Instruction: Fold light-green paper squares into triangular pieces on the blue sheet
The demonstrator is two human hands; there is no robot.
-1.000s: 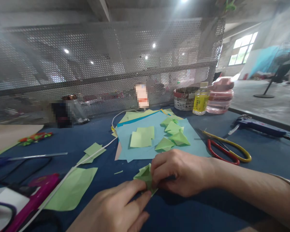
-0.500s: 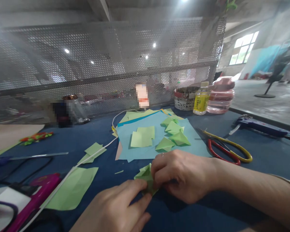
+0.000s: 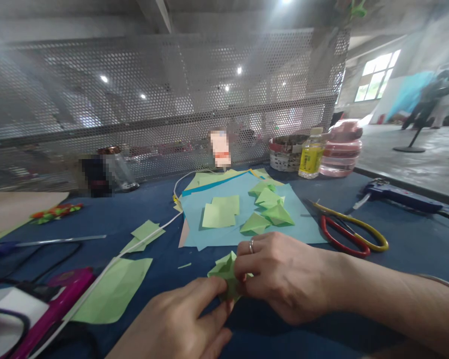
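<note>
Both my hands pinch one small folded green paper piece low over the dark blue tabletop. My left hand comes in from the bottom, thumb and forefinger closed on the piece's near edge. My right hand, with a ring on one finger, curls over its right side with fingers pressed on it. Just behind lie several folded green paper triangles and flat green squares on a light blue sheet.
Red and yellow scissors lie right of the blue sheet, a blue glue gun farther right. A yellow-labelled bottle, a basket and a pink container stand by the perforated metal screen. Green offcuts, a white cable and a magenta tool lie left.
My right hand has shifted slightly over the paper piece, its ring now showing; the fold looks pressed tighter. People in the far right background have moved.
</note>
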